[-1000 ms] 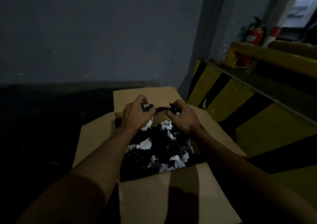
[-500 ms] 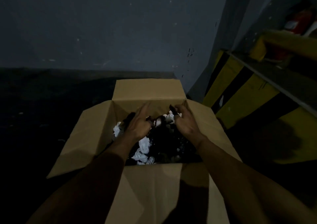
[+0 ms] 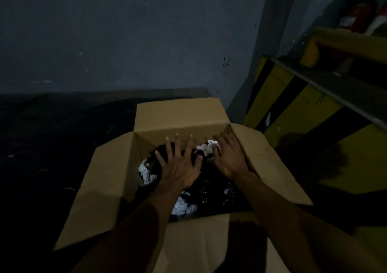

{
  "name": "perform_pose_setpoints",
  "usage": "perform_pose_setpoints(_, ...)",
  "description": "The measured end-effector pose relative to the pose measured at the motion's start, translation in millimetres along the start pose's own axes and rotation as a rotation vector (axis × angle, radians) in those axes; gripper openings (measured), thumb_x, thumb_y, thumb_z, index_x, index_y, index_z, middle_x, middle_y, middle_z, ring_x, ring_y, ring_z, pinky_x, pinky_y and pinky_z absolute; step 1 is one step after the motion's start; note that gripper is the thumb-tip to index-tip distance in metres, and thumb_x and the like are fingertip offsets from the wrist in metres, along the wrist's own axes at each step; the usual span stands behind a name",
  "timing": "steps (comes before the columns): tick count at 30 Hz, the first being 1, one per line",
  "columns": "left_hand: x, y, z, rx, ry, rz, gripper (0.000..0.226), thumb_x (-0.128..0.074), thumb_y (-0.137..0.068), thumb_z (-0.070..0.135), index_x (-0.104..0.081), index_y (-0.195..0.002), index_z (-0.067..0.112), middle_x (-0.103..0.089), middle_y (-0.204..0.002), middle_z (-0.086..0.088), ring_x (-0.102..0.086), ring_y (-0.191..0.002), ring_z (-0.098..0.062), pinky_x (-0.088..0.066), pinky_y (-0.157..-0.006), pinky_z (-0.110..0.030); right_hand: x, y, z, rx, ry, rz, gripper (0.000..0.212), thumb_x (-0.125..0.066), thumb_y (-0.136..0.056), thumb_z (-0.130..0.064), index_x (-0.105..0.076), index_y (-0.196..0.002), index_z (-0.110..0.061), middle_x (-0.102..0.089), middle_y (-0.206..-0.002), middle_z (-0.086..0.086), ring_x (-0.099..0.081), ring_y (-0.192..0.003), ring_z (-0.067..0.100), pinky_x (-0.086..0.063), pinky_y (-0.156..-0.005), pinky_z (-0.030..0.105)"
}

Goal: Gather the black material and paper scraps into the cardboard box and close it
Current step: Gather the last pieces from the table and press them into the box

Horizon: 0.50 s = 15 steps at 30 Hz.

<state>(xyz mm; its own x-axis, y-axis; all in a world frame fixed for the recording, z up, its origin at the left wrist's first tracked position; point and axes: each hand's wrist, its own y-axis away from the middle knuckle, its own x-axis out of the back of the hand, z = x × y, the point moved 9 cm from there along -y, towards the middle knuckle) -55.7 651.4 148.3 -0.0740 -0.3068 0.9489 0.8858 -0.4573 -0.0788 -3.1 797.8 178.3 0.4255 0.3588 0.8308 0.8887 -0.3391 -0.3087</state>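
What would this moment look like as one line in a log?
left hand: open, fingers spread, pressing black material | right hand: open, beside white crumpled paper scraps | brown cardboard box: flaps open

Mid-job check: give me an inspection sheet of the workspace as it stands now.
Surface: dark floor, dim.
Job's things: brown cardboard box, four flaps open; crumpled black material and white paper scraps inside.
Clutter: pale specks on floor left of box, too small to identify.
Grips: left hand spread open on the black material; right hand rests on the scraps; neither holds anything.
Cables: nothing seen.
Surroundings: grey wall behind; yellow-and-black striped barrier right; blurred red object above it.
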Motion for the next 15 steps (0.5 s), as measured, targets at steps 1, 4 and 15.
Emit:
perform_pose_setpoints(1, -5.7, 0.3, -3.7, 0.004, -0.034, -0.017, 0.066, -0.016, -0.093, 0.064, 0.015, -0.147, 0.042, 0.024, -0.157, 0.0, 0.028, -0.142, -0.03, 0.014, -0.109, -0.065, -13.2, 2.0, 4.8, -0.011, 0.036, -0.049, 0.046, -0.034, -0.101, -0.035, -0.043, -0.141, -0.014, -0.034, -0.152, 0.014, -0.022, -0.144, 0.03, -0.016, -0.119, 0.04)
perform_pose_setpoints(4, -15.2, -2.1, -16.3, 0.0, -0.115, -0.032, 0.067, -0.011, -0.092, 0.066, 0.021, -0.146, 0.041, 0.029, -0.156, -0.001, 0.03, -0.141, -0.03, 0.016, -0.108, -0.065, -37.4, 5.5, 11.4, -0.041, 0.114, -0.162, 0.058, -0.021, -0.101, -0.049, -0.019, -0.152, -0.023, -0.011, -0.161, 0.009, 0.0, -0.149, 0.029, -0.006, -0.12, 0.045)
perform_pose_setpoints(15, -30.6, -19.2, -36.6, -0.001, -0.063, -0.098, 0.075, -0.017, -0.09, 0.071, 0.018, -0.148, 0.038, 0.024, -0.157, -0.003, 0.026, -0.143, -0.026, 0.013, -0.116, -0.047, -70.0, -2.8, 12.5, -0.059, 0.127, -0.37, 0.066, -0.022, -0.102, -0.052, 0.003, -0.154, -0.021, 0.011, -0.161, 0.013, 0.015, -0.147, 0.029, 0.002, -0.119, 0.049)
